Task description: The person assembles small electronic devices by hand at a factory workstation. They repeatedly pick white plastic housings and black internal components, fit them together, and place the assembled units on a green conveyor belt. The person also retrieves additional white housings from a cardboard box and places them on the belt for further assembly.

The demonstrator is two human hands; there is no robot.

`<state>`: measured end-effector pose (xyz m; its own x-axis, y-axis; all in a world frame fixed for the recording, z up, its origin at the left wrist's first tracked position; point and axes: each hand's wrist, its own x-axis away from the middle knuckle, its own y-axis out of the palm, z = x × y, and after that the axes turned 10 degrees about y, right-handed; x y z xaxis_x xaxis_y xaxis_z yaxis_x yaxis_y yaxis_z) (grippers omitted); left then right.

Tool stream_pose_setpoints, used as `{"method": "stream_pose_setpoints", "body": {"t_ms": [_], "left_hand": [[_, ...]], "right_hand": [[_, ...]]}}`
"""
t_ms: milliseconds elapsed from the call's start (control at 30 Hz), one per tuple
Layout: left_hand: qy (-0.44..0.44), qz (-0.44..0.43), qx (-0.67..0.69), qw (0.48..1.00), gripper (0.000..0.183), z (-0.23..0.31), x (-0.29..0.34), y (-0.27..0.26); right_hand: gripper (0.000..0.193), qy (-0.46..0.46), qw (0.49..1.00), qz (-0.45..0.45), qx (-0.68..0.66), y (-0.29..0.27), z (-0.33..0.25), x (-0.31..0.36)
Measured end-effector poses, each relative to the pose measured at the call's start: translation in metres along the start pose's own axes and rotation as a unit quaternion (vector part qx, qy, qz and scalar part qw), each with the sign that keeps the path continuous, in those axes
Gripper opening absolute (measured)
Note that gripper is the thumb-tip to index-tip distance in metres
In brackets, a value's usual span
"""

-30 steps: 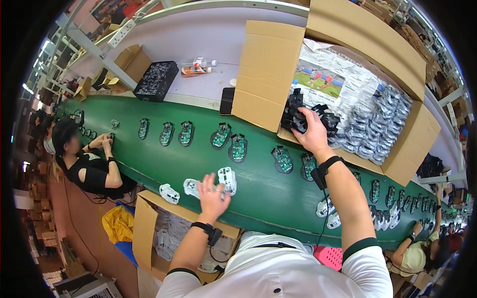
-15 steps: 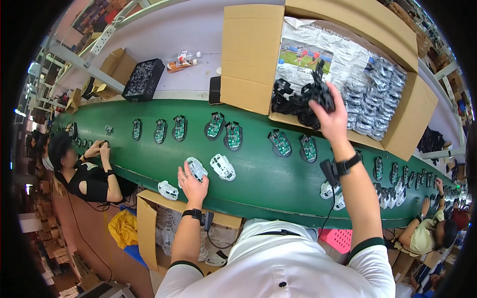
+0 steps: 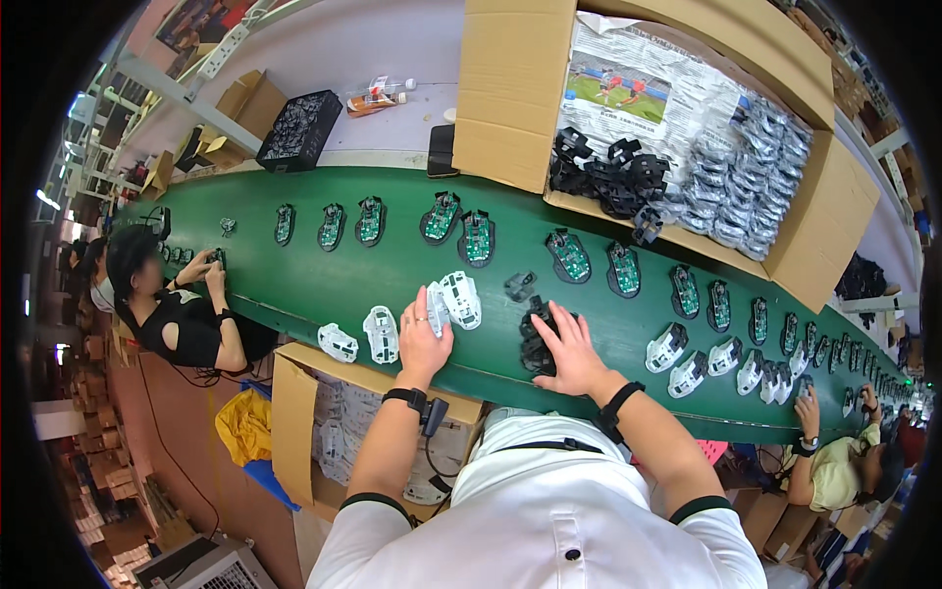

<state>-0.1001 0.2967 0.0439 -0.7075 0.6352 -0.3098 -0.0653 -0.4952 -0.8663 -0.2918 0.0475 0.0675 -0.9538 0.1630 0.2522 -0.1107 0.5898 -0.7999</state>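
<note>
My left hand grips a white computer-mouse shell, its fingers covering part of it. Touching that shell on its right is a second white shell. My right hand lies with fingers spread over a small heap of black plastic parts on the green bench. One loose black part sits just beyond the heap. To the left of my left hand are two more white shells, one upright lengthwise and one slanted.
Mouse bases with green circuit boards line the bench. An open carton beyond holds black parts and wrapped pieces. More white shells lie right. Co-workers sit at left and right.
My right hand has come out of the carton, down and left to the bench, where black parts now lie. My left hand has shifted right to another white shell. The whole view has moved slightly.
</note>
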Motion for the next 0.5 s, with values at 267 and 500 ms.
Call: {"method": "stream_pose_setpoints", "body": {"t_ms": [267, 500], "left_hand": [[0.082, -0.041, -0.101, 0.991, 0.071, 0.002, 0.01, -0.009], [-0.065, -0.013, 0.035, 0.997, 0.07, 0.02, 0.025, 0.016]], "right_hand": [[0.068, 0.058, 0.978, 0.199, -0.006, 0.012, 0.032, 0.041], [0.057, 0.113, 0.975, 0.165, -0.094, 0.003, 0.044, 0.052]]}}
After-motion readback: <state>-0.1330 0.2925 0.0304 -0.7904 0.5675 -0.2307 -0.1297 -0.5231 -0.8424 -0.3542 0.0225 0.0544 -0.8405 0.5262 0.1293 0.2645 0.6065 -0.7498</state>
